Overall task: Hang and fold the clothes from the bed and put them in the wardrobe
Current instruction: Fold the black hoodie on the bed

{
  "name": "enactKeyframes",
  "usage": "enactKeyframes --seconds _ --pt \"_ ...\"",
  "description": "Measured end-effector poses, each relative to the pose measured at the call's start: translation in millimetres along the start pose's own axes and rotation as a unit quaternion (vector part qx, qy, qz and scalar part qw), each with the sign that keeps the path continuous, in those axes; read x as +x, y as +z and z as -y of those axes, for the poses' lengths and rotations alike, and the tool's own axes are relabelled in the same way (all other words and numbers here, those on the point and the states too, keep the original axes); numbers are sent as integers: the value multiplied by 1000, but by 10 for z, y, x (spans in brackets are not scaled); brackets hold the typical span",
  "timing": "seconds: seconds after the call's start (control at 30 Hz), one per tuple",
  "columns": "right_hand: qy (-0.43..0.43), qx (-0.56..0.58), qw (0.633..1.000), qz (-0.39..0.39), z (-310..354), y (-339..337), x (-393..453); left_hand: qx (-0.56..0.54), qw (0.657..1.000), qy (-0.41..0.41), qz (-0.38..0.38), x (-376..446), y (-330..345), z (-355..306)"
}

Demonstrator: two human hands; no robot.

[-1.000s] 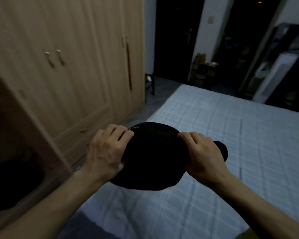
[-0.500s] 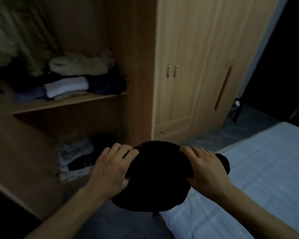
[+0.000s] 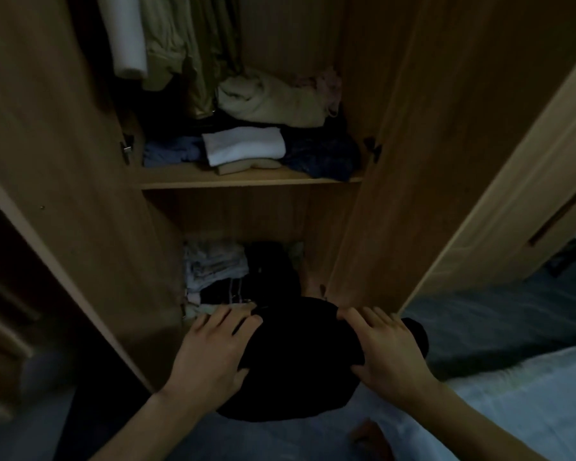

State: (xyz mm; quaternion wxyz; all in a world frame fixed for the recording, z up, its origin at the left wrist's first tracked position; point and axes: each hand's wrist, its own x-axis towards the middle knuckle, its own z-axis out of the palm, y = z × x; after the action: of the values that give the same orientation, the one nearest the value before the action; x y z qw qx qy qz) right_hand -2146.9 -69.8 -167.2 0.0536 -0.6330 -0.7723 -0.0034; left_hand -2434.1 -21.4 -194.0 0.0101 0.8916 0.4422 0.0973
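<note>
Since a second ago the view has swung off the bed and onto the open wardrobe (image 3: 373, 207), and the folded black garment (image 3: 300, 357) has come along with it, now sitting in mid-air right in front of the bottom compartment. Left hand (image 3: 213, 357) and right hand (image 3: 389, 354) each clamp a side, fingers spread over the top and thumbs tucked underneath, so both have a proper hold on it.

What could go wrong, I reckon: the bottom pile (image 3: 233, 277) already looks messy and pretty full, so shoving the bundle in could knock it over or undo the fold. The right-hand door (image 3: 479, 161) is close to that wrist too, so a bump isn't out of the question.

Hard to make out: it's really dim, black on black, so I can't tell where the bundle ends and the dark stuff in the pile starts. The bed (image 3: 512, 404) is cut off at the corner.
</note>
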Motion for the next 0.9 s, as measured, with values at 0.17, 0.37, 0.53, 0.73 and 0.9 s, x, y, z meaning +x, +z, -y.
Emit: enactKeyframes --seconds 0.17,0.37,0.53,0.73,0.9 --pt "0 8 998 54 -75 197 534 -11 1000 -8 4 275 165 370" --pt "-44 29 996 71 -436 580 1292 -17 999 -42 22 839 474 652" --pt "-77 63 994 47 -778 878 2107 27 995 -94 29 1434 636 862" --pt "-103 85 990 39 -834 1217 3115 40 986 -161 25 1976 858 1423" --pt "-109 89 989 34 -831 2190 3891 53 983 -178 3 2267 1712 2127"
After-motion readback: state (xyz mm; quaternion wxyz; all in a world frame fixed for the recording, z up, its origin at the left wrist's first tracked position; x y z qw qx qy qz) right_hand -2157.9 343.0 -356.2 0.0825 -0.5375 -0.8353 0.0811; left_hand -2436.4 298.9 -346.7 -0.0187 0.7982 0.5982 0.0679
